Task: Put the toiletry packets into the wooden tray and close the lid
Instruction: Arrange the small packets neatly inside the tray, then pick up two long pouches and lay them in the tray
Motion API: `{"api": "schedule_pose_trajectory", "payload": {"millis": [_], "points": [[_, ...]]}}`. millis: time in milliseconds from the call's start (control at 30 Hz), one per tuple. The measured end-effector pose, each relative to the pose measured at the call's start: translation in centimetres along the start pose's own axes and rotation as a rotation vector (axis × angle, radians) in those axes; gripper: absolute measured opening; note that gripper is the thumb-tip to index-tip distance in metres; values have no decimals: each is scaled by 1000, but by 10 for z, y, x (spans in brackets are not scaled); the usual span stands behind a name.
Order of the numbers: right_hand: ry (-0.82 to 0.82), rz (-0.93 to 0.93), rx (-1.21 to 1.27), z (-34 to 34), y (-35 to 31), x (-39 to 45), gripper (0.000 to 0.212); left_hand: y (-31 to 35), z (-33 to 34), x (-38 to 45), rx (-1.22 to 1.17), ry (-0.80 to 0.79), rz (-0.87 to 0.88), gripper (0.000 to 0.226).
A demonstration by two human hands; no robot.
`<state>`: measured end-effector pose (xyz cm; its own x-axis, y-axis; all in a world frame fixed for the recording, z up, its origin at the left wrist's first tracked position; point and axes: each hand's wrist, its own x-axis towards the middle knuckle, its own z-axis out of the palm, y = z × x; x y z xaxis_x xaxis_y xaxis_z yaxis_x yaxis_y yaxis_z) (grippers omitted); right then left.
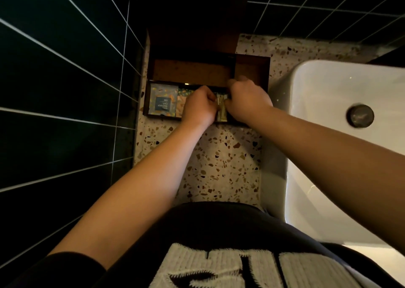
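A dark wooden tray (146, 103) sits on the terrazzo counter against the tiled wall, its hinged lid (192, 72) standing open behind it. A pale shower cap packet (163, 100) lies flat at the tray's left end, with a colourful packet (182, 103) beside it, partly under my left hand. My left hand (198, 106) and my right hand (246, 100) meet over the tray's right half, both pinching a narrow yellowish packet (221, 110) that stands on edge between them. The tray's right end is hidden by my right hand.
A white basin (341, 121) with a dark round drain (360, 116) fills the right side, close to my right forearm. Dark green tiled walls (65, 90) close in on the left and behind. Terrazzo counter (219, 162) runs from the tray toward me.
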<state>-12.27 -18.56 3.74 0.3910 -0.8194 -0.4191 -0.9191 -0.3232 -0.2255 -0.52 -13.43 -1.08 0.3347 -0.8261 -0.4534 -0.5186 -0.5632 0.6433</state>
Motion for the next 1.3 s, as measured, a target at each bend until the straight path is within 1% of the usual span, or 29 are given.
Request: {"api": "schedule_pose_trajectory", "payload": {"millis": [133, 233, 400, 500, 567, 633, 767, 933, 1100, 1300], "points": [[76, 23, 243, -15, 8, -31, 28, 3, -12, -16, -24, 87, 81, 6], [131, 104, 438, -30, 17, -67, 26, 11, -20, -37, -90, 71, 122, 4], [193, 211, 670, -40, 42, -136, 20, 30, -16, -84, -211, -45, 170, 9], [238, 287, 807, -39, 61, -172, 12, 44, -2, -114, -287, -172, 204, 7], [261, 341, 901, -37, 75, -194, 10, 56, 10, -134, -289, -265, 237, 5], [283, 390, 948, -35, 90, -214, 10, 67, 23, -153, -279, -321, 261, 5], [317, 447, 1007, -30, 126, -250, 10, 89, 53, -182, -234, -356, 356, 6], [366, 450, 1037, -28, 210, -297, 12, 134, 114, -212, -211, -343, 386, 4], [408, 379, 1050, -31, 330, -339, 13, 199, 205, -238, -149, -306, 423, 5], [319, 340, 1039, -42, 486, -397, 11, 286, 324, -293, -185, -219, 347, 6]]}}
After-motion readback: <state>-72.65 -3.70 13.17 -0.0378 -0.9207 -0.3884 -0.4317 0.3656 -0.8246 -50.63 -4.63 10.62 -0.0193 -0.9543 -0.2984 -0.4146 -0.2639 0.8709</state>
